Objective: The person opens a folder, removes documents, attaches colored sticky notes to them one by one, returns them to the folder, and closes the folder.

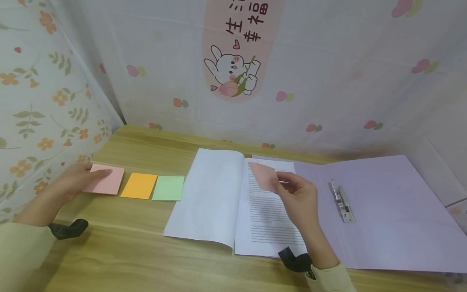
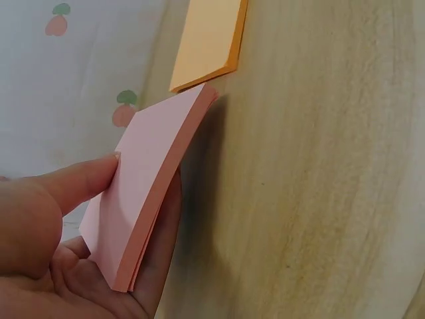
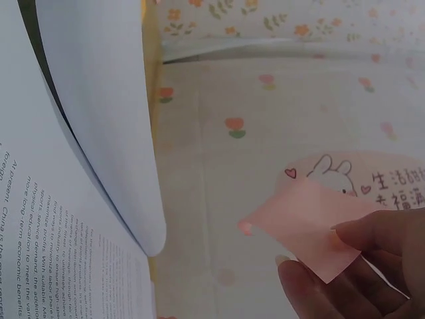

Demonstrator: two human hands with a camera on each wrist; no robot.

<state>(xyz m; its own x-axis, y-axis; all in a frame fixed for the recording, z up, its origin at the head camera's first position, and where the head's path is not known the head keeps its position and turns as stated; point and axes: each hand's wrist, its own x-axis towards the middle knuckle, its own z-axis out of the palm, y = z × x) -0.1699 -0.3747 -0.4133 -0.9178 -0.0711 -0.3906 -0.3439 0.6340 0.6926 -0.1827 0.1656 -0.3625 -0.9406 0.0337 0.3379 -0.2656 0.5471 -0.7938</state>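
Observation:
At the table's left, my left hand [image 1: 78, 178] grips a pink sticky note pad [image 1: 106, 180]. The left wrist view shows the thumb on the pad's face and fingers beneath, with the pad [image 2: 149, 179] tilted off the wood. My right hand [image 1: 299, 194] pinches a single pink sticky note [image 1: 263, 176] by one edge, above a printed page [image 1: 271, 219]. In the right wrist view that note [image 3: 312, 229] is held between thumb and fingers, apart from the paper. A blank turned-over sheet [image 1: 209, 198] lies left of the printed page.
An orange pad [image 1: 139, 185] and a green pad [image 1: 168, 188] sit between the left hand and the papers; the green one touches the turned sheet's edge. A purple folder [image 1: 394, 219] lies spread open on the right, with a metal clip [image 1: 342, 202]. Patterned curtains [image 1: 164, 73] stand behind the table.

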